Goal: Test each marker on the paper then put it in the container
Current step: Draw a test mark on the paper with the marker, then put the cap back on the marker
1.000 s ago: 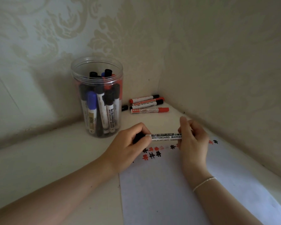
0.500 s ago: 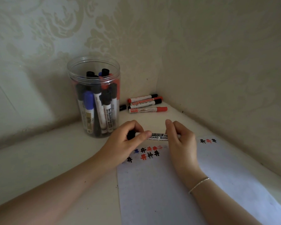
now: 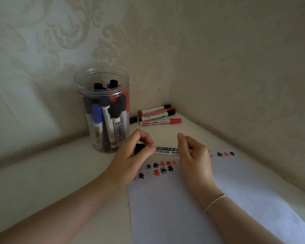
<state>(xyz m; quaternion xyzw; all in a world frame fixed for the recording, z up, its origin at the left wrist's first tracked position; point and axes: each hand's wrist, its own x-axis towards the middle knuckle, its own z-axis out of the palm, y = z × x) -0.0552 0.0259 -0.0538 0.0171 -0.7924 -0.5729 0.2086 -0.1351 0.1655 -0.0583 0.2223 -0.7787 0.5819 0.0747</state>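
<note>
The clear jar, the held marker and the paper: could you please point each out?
clear jar [image 3: 81, 80]: head view, bare rim.
held marker [image 3: 165, 150]: head view, printed barrel.
paper [image 3: 174, 208]: head view, blank middle.

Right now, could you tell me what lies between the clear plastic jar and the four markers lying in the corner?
In the head view, a loose black cap lies between the clear plastic jar and the four loose markers.

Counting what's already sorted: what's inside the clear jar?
The clear jar holds capped markers standing upright, with black, blue and red caps. Those at the back are hidden, so no exact count.
</note>
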